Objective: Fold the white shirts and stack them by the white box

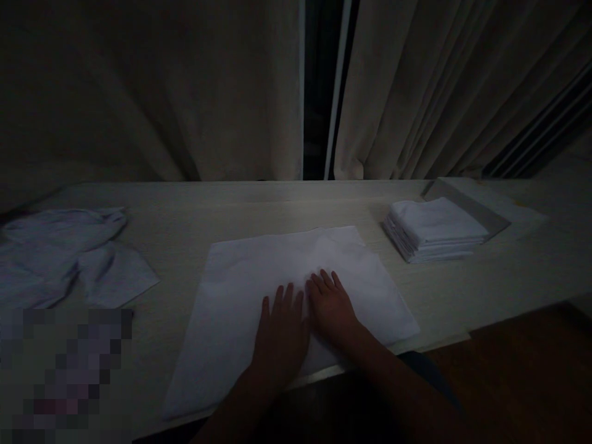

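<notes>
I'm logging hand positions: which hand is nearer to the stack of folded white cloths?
The right hand. It rests flat on the spread white cloth, on the side toward the stack of folded white cloths; the left hand lies beside it, farther from the stack.

We see a pale table [194, 216] in dim light. A stack of folded white cloths [432, 231] sits at its far right, just in front of a flat grey board [481, 206]. A crumpled cloth [65, 256] lies at the left. Beige curtains [185, 92] hang behind.
</notes>
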`<state>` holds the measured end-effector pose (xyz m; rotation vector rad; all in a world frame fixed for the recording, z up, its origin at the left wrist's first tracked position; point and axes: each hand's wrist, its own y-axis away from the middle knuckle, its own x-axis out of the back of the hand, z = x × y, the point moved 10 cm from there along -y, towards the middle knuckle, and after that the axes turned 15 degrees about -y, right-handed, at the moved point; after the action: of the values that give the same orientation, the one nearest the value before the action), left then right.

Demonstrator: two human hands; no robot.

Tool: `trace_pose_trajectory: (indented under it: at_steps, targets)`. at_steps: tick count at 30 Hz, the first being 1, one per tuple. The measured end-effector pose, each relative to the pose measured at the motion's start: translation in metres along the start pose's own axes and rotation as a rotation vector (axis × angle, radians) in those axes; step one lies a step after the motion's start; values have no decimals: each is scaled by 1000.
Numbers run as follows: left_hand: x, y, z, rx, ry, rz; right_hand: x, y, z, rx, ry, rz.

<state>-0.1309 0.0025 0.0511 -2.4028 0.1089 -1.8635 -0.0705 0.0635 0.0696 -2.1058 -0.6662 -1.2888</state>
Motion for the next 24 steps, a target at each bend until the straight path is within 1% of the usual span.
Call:
trace_pose_trajectory:
  at_steps: [2,4,6,9,13,19,24]
  targets:
    - [-10,-7,-1,-36,12,5,-6,-10,0,18,-15,-3]
    - [-22,-9,-3,-72,34,3,-14,-18,9,-18,-37,-11]
    - [-29,-8,-8,-82,55,7,-24,-22,18,-56,-58,-30]
    - [-32,-8,-20,-42,74,18,-33,-20,26,-66,-65,-40]
    - [-31,-11,-37,40,82,22,-39,-18,29,-65,-49,-51]
    - [-39,-15,-67,170,60,9,-40,-18,29,-72,-48,-55]
    - [-44,-19,-78,187,42,-18,-37,-18,29,-85,-53,-48]
